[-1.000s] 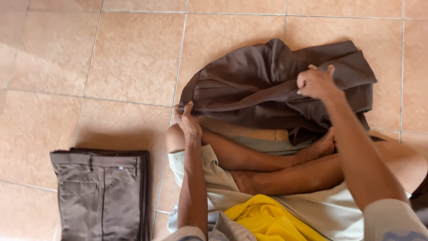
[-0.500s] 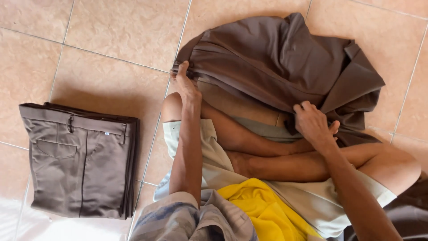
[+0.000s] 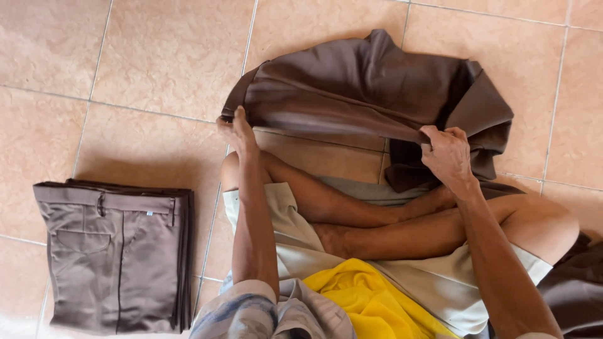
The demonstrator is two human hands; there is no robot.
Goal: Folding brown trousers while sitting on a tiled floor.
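Here my left hand (image 3: 235, 129) and right hand (image 3: 447, 154) are each closed on an edge of the brown garment (image 3: 370, 94) spread on the tiled floor (image 3: 157, 56) ahead, which I'd keep taut for an even fold, folded trousers (image 3: 113, 251) lying left.

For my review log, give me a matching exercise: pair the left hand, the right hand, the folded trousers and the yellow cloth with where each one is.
Column one:
1. left hand
2. right hand
3. folded trousers
4. yellow cloth

Column two:
A. lying flat on the tiles at the person's left
B. in the person's lap
C. gripping the brown garment at its right side
D. gripping the brown garment's left corner

Pairs: 1-D, 2-C, 3-A, 4-B
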